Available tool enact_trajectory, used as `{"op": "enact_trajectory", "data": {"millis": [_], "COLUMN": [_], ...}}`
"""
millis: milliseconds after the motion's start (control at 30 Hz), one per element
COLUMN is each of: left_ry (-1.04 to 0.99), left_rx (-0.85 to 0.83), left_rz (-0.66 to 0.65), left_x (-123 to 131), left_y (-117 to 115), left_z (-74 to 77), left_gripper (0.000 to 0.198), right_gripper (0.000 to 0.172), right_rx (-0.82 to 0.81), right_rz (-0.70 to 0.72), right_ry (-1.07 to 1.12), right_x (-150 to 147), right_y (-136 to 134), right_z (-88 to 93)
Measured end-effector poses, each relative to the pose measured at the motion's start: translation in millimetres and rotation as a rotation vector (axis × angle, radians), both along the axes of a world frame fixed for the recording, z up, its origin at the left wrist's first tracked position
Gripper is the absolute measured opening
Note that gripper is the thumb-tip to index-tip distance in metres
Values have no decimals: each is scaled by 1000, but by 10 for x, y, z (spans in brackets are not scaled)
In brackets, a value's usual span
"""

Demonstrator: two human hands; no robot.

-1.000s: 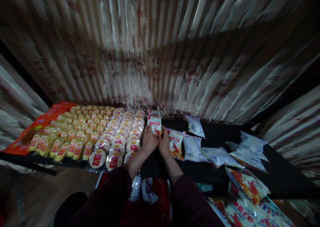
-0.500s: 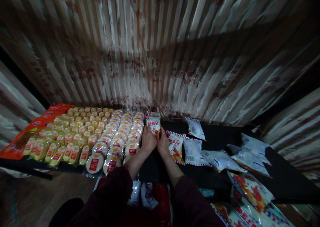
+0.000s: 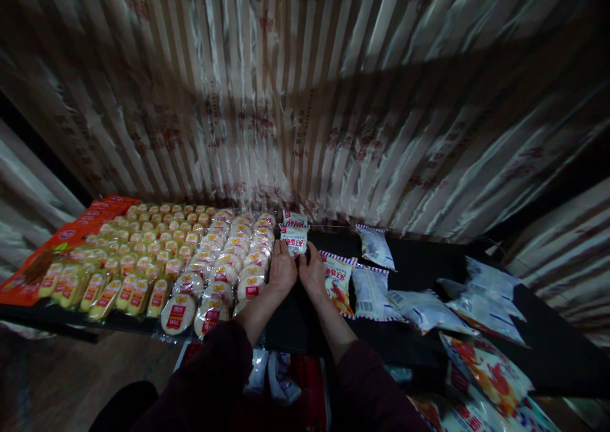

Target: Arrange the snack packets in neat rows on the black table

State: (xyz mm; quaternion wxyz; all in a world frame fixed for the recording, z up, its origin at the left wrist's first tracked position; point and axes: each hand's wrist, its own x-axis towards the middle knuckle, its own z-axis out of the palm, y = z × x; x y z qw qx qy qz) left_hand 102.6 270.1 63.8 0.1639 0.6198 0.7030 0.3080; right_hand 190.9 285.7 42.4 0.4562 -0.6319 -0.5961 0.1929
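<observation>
My left hand (image 3: 283, 270) and my right hand (image 3: 312, 272) grip the near sides of a small white snack bag (image 3: 294, 237) with red print. It lies on the black table, just in front of another snack bag (image 3: 295, 218) that rests against the back. Left of my left hand run rows of round, clear-wrapped cakes (image 3: 252, 273) with red labels. A printed snack bag (image 3: 337, 283) lies face up by my right hand. To its right is a bag turned back side up (image 3: 372, 291).
Yellow wrapped cakes (image 3: 138, 248) and an orange packet (image 3: 67, 241) fill the table's left side. More bags (image 3: 431, 308) are scattered rightward on the black table (image 3: 548, 324). A large bag (image 3: 493, 371) overlaps the front right edge. Striped plastic sheeting (image 3: 295, 101) hangs behind.
The held bag now lies nearer to me than the one at the back, which shows behind it. Both hands stay at its near end. The view has shifted slightly.
</observation>
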Motion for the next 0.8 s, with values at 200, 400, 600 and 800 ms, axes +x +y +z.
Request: {"op": "enact_trajectory", "data": {"millis": [200,400,600,800], "left_ry": [-76,-150,-188,-184], "left_rx": [52,5,-51,-43], "left_rz": [1,40,64,69], "left_x": [18,11,-6,-8], "left_y": [53,174,298,348], "left_z": [-33,44,92,85], "left_gripper": [53,58,62,60], "right_gripper": [54,61,54,55], "right_rx": [-163,-290,-293,-300], "right_rz": [-56,-47,-54,-72], "right_ry": [62,88,102,110], "right_x": [-37,-1,40,47], "right_y": [146,346,471,540], "right_z": [148,202,119,54]}}
